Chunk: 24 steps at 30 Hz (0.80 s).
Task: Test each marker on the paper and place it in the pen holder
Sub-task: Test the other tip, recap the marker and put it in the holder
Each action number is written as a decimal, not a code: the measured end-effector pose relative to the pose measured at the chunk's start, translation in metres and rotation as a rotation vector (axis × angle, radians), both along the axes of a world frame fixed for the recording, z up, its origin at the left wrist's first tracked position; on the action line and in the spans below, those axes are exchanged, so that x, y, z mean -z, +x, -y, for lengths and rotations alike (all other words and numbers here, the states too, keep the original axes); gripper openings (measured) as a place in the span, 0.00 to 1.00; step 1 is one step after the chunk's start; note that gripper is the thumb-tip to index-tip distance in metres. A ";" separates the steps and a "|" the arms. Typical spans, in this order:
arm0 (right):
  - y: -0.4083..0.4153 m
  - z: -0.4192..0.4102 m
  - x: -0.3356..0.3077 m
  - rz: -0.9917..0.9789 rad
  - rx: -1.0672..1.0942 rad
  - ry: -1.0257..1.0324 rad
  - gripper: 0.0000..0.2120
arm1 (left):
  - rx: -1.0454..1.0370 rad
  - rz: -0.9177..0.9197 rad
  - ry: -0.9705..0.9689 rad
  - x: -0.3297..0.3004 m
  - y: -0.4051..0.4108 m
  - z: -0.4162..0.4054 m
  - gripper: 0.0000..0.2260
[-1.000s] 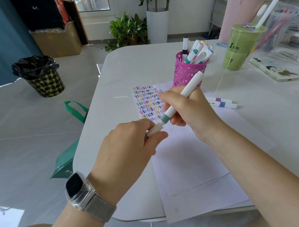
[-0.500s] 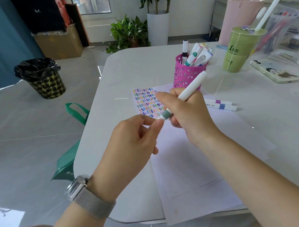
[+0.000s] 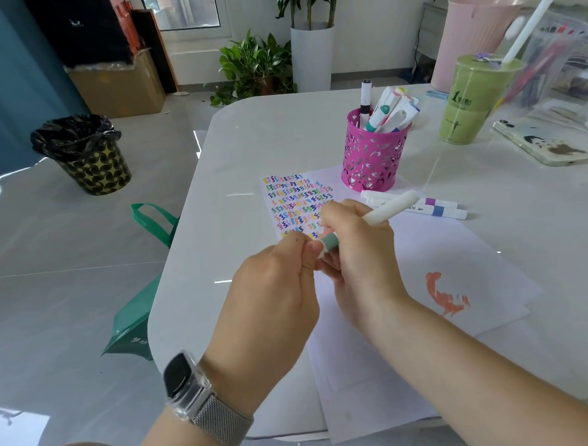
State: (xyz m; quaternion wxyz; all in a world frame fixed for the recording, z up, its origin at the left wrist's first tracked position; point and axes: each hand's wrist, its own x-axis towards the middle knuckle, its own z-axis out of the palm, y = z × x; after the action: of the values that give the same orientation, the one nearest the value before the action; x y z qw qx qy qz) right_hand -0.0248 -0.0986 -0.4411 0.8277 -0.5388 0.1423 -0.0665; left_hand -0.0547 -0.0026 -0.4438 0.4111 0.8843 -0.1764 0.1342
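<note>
**Hands close together on a green-banded marker above the paper**

Since a moment ago the left hand (image 3: 275,291) has come back in against the marker (image 3: 370,219), its fingertips now pinched at the marker's near, green-banded end, where half a second earlier they stood just apart from it. Whether they grip a cap there cannot be told. A watch (image 3: 192,389) with a mesh band sits on the left wrist.

The right hand (image 3: 358,250) is wrapped around the middle of the same marker, whose white far end slants up and to the right above the paper (image 3: 438,250). The paper lies on the white table (image 3: 265,139); an orange scribble (image 3: 445,293) marks it to the right of the hands, and rows of small coloured squiggles (image 3: 295,202) fill its far left corner.

Just beyond the hands, two more markers (image 3: 433,207) lie side by side on the paper's far edge. Farther still stands the pink pen holder (image 3: 370,158), upright, with several markers in it. At far right are a green drink cup (image 3: 469,104) with a straw and a phone (image 3: 542,143) lying flat.
</note>
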 end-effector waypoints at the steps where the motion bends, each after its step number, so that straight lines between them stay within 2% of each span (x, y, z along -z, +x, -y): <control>1: -0.002 -0.002 -0.001 0.024 0.025 0.006 0.19 | 0.004 0.004 0.016 0.000 -0.001 0.001 0.20; 6: -0.005 -0.006 -0.002 0.087 0.116 -0.025 0.21 | 0.004 0.055 0.014 0.002 0.000 0.003 0.24; 11: -0.003 -0.005 0.004 0.078 0.107 -0.054 0.20 | 0.007 -0.001 -0.004 -0.002 -0.003 0.004 0.23; 14: -0.001 0.002 -0.006 0.073 0.019 -0.096 0.17 | 0.035 -0.082 -0.134 -0.012 -0.005 0.003 0.20; 17: 0.007 0.015 -0.023 0.100 -0.052 -0.103 0.19 | 0.033 -0.180 -0.287 -0.025 -0.001 0.001 0.17; 21: 0.023 0.045 -0.033 0.088 0.060 -0.016 0.18 | 0.015 -0.278 -0.398 -0.026 0.006 -0.006 0.18; 23: 0.029 0.056 -0.028 0.116 0.123 -0.149 0.19 | -0.005 -0.291 -0.374 -0.023 0.008 -0.008 0.18; 24: 0.031 0.059 -0.023 0.137 0.122 -0.329 0.21 | -0.013 -0.294 -0.353 -0.022 0.009 -0.008 0.18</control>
State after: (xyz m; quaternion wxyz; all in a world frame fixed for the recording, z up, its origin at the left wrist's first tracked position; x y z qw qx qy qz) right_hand 0.0059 -0.1575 -0.4180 0.7308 -0.6513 0.1051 -0.1753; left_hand -0.0458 0.0059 -0.4220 0.5798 0.8098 -0.0826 0.0354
